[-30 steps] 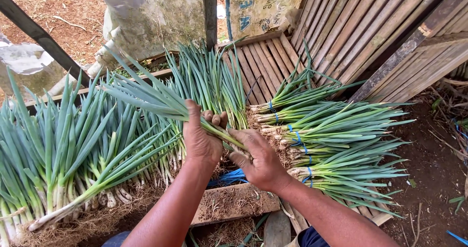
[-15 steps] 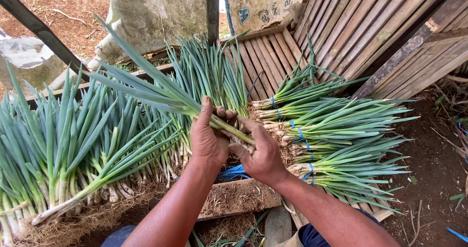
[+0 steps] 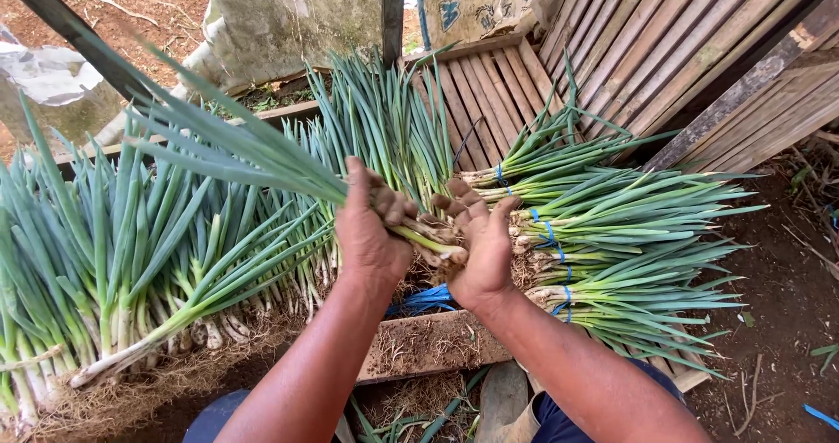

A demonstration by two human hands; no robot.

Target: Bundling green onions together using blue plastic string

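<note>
Held item: bunch of green onions [image 3: 262,159], pale root end at centre of the scene, long green leaves fanning up and away to the far left, raised above the piles below.

Left hand [image 3: 371,229]: back of hand to the camera, fingers curled tight round the stalks just above the roots; forearm rises from the near edge, wrist roughly straight.

Right hand [image 3: 481,242]: cupped at the root end, just right of the left hand, thumb up, fingers bent round the stubs, soil on the skin; forearm enters from the near right.

Left of the hands: loose green onions [image 3: 114,268], roots toward the near side, leaves pointing far.

Right: tied bundles [image 3: 612,242], stacked, roots pointing left, bound with blue string [image 3: 549,231].

Near, below the hands: wooden board [image 3: 428,342] with soil on it.

Far right: slatted wooden panel [image 3: 664,41]. Bare earth [image 3: 786,303] at right
</note>
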